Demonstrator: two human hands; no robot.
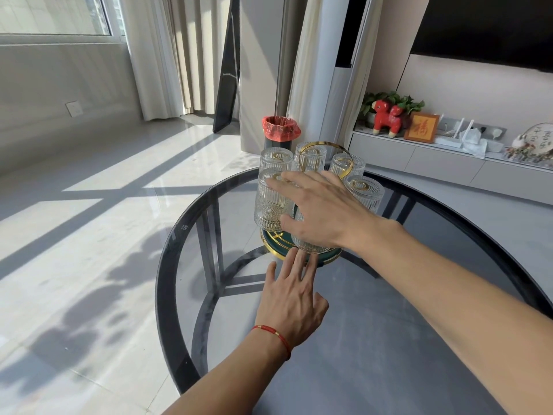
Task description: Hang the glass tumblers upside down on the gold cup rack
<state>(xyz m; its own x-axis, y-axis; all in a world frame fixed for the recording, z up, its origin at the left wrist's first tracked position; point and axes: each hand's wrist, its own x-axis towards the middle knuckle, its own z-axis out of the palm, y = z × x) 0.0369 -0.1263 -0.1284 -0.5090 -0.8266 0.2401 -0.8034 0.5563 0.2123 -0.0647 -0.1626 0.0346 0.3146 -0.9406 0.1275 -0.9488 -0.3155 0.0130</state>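
The gold cup rack [325, 143] stands on a green, gold-rimmed base [270, 246] at the far side of a round glass table [163, 274]. Several ribbed glass tumblers hang upside down on it, among them one at the front left [269, 205] and one at the right [365, 190]. My right hand [320, 211] lies spread over the front tumbler [311, 248]. Its thumb rests on the glass's left side and its fingers reach to the front-left tumbler's top. My left hand [288, 298] lies flat and open, fingertips touching the rack's base.
A black bin with a red liner [279, 130] stands on the floor behind the table. A low white cabinet [419, 154] at the right carries a red toy animal [387, 116], a framed picture and a plant. Curtains and a window fill the left.
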